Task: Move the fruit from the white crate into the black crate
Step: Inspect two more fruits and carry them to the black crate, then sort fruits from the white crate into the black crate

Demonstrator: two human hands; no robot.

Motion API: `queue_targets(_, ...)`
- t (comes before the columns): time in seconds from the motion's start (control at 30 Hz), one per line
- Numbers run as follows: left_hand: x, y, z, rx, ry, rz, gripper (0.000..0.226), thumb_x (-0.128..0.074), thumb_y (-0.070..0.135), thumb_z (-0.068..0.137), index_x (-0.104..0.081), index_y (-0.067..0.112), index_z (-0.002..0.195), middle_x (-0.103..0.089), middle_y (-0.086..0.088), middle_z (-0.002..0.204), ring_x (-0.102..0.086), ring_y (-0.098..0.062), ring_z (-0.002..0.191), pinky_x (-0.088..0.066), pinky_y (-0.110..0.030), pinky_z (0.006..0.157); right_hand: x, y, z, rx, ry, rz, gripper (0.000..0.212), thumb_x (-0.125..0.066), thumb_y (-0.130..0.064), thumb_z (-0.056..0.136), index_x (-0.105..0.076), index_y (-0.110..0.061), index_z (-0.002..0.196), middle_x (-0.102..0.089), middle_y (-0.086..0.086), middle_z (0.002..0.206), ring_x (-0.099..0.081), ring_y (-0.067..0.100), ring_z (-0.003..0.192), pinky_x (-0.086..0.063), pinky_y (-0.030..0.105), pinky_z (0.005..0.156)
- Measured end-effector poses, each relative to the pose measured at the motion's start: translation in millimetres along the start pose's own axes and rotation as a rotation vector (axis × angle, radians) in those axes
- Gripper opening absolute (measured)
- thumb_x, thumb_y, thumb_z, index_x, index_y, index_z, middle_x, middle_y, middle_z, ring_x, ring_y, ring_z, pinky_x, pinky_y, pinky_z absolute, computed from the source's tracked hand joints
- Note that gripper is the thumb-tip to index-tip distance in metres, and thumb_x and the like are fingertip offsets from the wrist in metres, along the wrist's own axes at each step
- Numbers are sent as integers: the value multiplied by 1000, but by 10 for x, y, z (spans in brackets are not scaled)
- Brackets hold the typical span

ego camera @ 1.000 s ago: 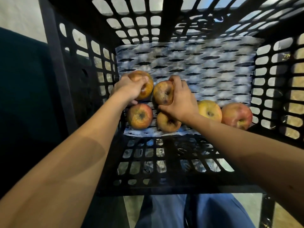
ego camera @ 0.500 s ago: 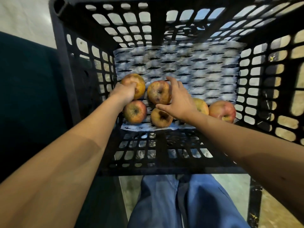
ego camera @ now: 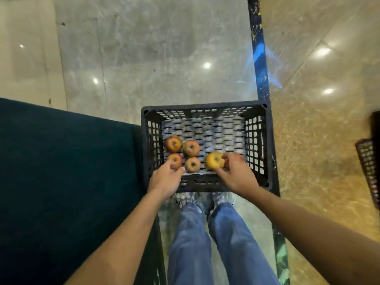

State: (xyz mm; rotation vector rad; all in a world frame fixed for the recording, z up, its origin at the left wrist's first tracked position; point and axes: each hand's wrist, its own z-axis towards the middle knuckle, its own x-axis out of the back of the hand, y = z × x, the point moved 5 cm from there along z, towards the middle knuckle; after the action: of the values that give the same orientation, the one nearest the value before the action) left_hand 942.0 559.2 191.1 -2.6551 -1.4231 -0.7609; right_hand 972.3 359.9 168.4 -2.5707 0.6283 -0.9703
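The black crate [ego camera: 205,106] stands on the stone floor [ego camera: 154,58] just ahead of my feet, and the fruit I can see lies inside it on the foam mesh liner [ego camera: 205,130]. There are two apples in the far-left pair [ego camera: 173,143], a red apple [ego camera: 175,159] and a paler one [ego camera: 192,164] near me, and a yellow apple [ego camera: 214,160] to their right. One more reddish apple [ego camera: 236,156] is mostly hidden under my fingers. The white crate is not in view.

My left hand [ego camera: 166,177] hangs over the near-left rim. Its fingers are loosely bent with the tips at the red apple, and as far as I can tell they grip nothing. My right hand [ego camera: 236,173] is spread, with the fingertips beside the yellow apple and the thumb reaching under its near side. It touches the apple rather than clasping it.

I judge this to be the set-down. To do it well, I should let each apple settle into the liner before I lift off, so none rolls into its neighbour. I should raise both hands straight up past the rim rather than dragging them across the fruit. The next apples should go on the bare liner at the back and right, placed and not dropped, since apples bruise easily.
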Motion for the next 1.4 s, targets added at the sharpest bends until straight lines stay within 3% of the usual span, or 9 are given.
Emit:
queue_targets(0.3, 535, 651, -1930, -259, 79, -43, 35, -52, 35, 93, -54, 21, 125, -62, -2, 119, -54, -18, 105, -39, -28, 86, 1272, -387, -1722, -4, 96, 210, 42, -55, -39, 90, -52, -13, 123, -65, 8, 111, -60, 25, 102, -47, 35, 84)
queue_targets(0.43, 488, 814, -2491, -376, 20, 20, 35, -52, 33, 94, -53, 20, 127, -59, -3, 119, -52, -15, 103, -38, -27, 85, 1506, -234, -2439, -101, 253, 352, 38, -55, -33, 91, -52, -12, 122, -65, 8, 108, -60, 26, 99, -44, 33, 79)
queue_targets(0.57, 320, 1045, -2768, -525, -95, 146, 35, -52, 34, 94, -54, 19, 126, -59, -2, 123, -52, -13, 103, -36, -24, 85, 1496, 5, -3045, -258, 397, 521, 38, -54, -34, 91, -51, -14, 123, -63, 6, 109, -59, 25, 99, -46, 36, 87)
queue_targets(0.77, -188, 1272, -3218, -725, -297, 473, 36, -48, 39, 95, -52, 21, 126, -57, 1, 126, -52, -19, 118, -40, -40, 104, 991, 263, -4044, -494, 641, 842, 36, -55, -32, 92, -50, -14, 123, -60, 4, 104, -58, 22, 93, -40, 28, 77)
queue_targets(0.93, -856, 1347, -3715, -876, -447, 693, 38, -52, 36, 94, -53, 17, 127, -62, -3, 119, -60, -22, 103, -46, -39, 97, 399, 522, -4781, -674, 851, 1124, 37, -53, -32, 93, -49, -15, 125, -57, 2, 103, -55, 23, 100, -38, 29, 83)
queue_targets(1.03, -1324, 1245, -4052, -960, -537, 850, 38, -49, 40, 95, -50, 20, 127, -59, 1, 116, -58, -21, 107, -45, -35, 92, -83, 641, -5151, -786, 940, 1309, 34, -52, -33, 93, -49, -18, 123, -55, 1, 103, -53, 22, 104, -39, 31, 85)
queue_targets(1.23, -2375, 832, -4679, -1022, -660, 1081, 37, -50, 34, 95, -52, 15, 127, -60, -3, 115, -59, -23, 107, -38, -28, 82, -992, 882, -5843, -989, 1118, 1584, 33, -51, -27, 94, -48, -13, 124, -56, 7, 109, -53, 15, 88, -38, 21, 66)
queue_targets(1.33, -2823, 576, -4941, -1020, -726, 1180, 33, -49, 29, 97, -54, 12, 124, -58, -1, 111, -59, -24, 107, -43, -31, 87, -1399, 1026, -6151, -1094, 1196, 1703, 35, -53, -26, 92, -50, -12, 124, -56, 5, 102, -55, 21, 92, -41, 30, 79)
queue_targets(1.4, -3081, 430, -5070, -1024, -761, 1230, 30, -49, 25, 97, -56, 11, 122, -62, -10, 107, -60, -26, 100, -45, -36, 90, -1607, 1156, -6340, -1146, 1261, 1766, 34, -53, -25, 91, -51, -12, 123, -57, 5, 98, -57, 22, 90, -43, 32, 82)
